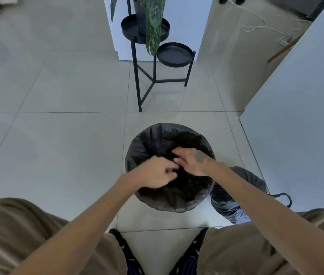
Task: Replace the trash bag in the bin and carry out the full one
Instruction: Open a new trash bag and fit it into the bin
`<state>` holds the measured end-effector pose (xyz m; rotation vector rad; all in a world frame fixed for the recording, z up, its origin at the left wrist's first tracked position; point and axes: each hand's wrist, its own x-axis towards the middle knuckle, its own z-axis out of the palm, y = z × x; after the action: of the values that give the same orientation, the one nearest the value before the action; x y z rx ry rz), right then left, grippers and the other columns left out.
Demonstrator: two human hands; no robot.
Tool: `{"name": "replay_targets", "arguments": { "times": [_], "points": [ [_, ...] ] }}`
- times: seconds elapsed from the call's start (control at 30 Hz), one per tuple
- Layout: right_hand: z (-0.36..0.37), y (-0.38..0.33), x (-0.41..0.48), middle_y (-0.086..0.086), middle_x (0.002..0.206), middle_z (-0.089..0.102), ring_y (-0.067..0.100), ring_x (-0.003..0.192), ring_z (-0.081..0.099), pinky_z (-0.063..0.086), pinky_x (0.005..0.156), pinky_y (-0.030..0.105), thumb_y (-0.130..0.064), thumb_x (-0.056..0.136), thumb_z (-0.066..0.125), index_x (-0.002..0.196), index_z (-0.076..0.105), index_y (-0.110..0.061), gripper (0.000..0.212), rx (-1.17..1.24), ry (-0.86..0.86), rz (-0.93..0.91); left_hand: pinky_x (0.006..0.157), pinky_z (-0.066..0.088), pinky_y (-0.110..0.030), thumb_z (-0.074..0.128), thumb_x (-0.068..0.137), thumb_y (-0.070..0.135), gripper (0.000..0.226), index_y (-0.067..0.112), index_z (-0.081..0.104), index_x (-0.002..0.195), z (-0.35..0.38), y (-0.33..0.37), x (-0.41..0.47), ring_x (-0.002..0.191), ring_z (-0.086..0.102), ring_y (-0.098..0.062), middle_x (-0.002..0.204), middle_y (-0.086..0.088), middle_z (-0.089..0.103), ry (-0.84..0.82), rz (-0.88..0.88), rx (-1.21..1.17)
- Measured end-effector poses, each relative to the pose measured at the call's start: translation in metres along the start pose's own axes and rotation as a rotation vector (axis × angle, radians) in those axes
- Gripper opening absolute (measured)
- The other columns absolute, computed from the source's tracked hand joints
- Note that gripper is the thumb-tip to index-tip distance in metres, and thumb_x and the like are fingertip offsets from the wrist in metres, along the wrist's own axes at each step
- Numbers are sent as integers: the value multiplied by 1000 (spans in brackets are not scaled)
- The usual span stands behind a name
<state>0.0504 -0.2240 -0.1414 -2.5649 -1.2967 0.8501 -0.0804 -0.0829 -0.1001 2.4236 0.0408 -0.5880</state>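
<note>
A round bin [135, 163] stands on the tiled floor right in front of me, lined with a black trash bag [157, 139] whose rim is folded over the bin's edge. Both hands reach into its mouth. My left hand [158, 171] has its fingers curled and pinches the black plastic near the bag's middle. My right hand [190, 160] lies on the plastic with fingers spread and bent, touching the bag beside the left hand. A full, tied black trash bag [238, 195] sits on the floor against the bin's right side, partly hidden by my right forearm.
A black metal plant stand [155, 76] with two round trays and a hanging leafy plant [154, 26] stands just beyond the bin. A white wall or cabinet face [300, 116] rises at the right. A cord [256, 26] lies on the far floor. My knees frame the bottom.
</note>
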Motion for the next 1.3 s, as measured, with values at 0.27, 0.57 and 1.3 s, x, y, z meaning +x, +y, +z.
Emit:
{"name": "replay_targets", "arguments": {
  "times": [0.27,0.57,1.3],
  "points": [
    [34,-14,-17,1,169,2,32,155,-1,-6,122,58,-77,90,27,159,10,-37,81,-651,-406,125,119,-14,-63,27,85,84,95,30,9,161,-6,-57,36,153,-14,-41,169,-13,0,-167,-33,1141],
    [32,-5,-26,0,169,-4,33,154,-13,-17,118,59,-86,82,25,159,4,-38,93,-827,-502,220,117,-20,-61,21,78,92,105,30,0,160,-7,-74,32,152,-21,-38,169,-11,-9,-198,-95,1312],
    [18,-21,-25,2,169,-1,29,155,-6,-7,121,59,-90,75,36,159,3,-33,107,-551,-500,227,117,-20,-59,24,70,98,115,32,1,161,17,-41,10,154,-14,-37,170,-10,-4,-363,-189,833]
  ]
}}
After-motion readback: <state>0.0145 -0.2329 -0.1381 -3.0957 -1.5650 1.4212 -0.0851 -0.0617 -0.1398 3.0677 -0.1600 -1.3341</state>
